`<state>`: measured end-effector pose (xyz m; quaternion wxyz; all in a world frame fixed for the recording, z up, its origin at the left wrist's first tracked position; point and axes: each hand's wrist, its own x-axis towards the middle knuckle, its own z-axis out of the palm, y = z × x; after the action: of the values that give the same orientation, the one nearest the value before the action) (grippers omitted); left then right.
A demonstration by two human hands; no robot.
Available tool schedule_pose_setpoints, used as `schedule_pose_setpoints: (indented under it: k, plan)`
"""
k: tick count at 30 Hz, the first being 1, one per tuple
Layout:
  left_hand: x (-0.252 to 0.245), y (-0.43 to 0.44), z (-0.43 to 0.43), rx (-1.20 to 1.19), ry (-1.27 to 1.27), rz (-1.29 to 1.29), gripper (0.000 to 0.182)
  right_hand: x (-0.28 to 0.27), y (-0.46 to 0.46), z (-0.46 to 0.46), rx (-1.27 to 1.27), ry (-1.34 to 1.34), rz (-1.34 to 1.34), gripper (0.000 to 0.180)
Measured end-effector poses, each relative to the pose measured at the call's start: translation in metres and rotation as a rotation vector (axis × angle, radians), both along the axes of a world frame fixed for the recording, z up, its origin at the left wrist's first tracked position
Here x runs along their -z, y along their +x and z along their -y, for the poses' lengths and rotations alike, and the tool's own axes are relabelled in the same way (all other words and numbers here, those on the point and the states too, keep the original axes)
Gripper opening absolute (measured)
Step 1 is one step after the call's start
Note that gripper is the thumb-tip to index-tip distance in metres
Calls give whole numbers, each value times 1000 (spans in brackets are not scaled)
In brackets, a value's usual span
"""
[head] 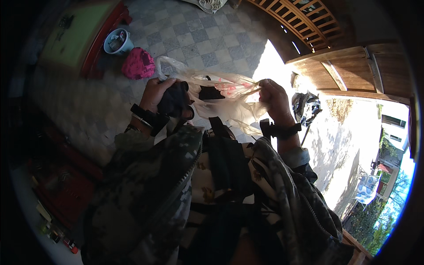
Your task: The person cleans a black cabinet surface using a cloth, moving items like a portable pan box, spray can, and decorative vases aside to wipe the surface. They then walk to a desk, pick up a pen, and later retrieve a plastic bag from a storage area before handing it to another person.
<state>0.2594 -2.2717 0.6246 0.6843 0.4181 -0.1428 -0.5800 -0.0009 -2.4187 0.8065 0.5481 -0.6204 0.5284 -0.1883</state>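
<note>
Stretched between my two hands is a thin, translucent plastic carrier bag [232, 109] with red print on it. My left hand [155, 94] grips a dark, soft-looking item [170, 99] with black edges, and a loop of the bag comes out above the thumb. What that item is I cannot tell. On the other side, my right hand [273, 96] pinches the gathered rim of the bag with closed fingers. Through the bag's opening a dark piece [210, 92], perhaps cloth, shows inside. Both wrists wear black straps.
Beyond my left hand, a bright pink bag [138, 63] sits on the checkered tile floor [198, 43] beside a pale bucket [116, 41] holding crumpled waste. A red-edged piece of furniture [102, 39] stands at left. To the right are a black plastic bag [306, 107] and a wooden door [351, 71].
</note>
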Motion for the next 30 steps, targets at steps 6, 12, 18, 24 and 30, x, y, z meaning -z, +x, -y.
schedule_pose_setpoints:
  k: [6,12,18,24,30]
  plan:
    - [-27,37,4,40,70,-24,27,12,26,44,51,3,-82,17]
    - [-38,50,18,121,15,236,42,28,56,86,44,-70,-139,25]
    - [-60,59,45,155,182,438,22,59,63,153,26,60,-149,27]
    - [-64,63,63,40,146,352,52,88,79,197,-179,-84,-120,22]
    - [-28,62,97,6,127,281,37,121,103,234,-326,-101,-266,17]
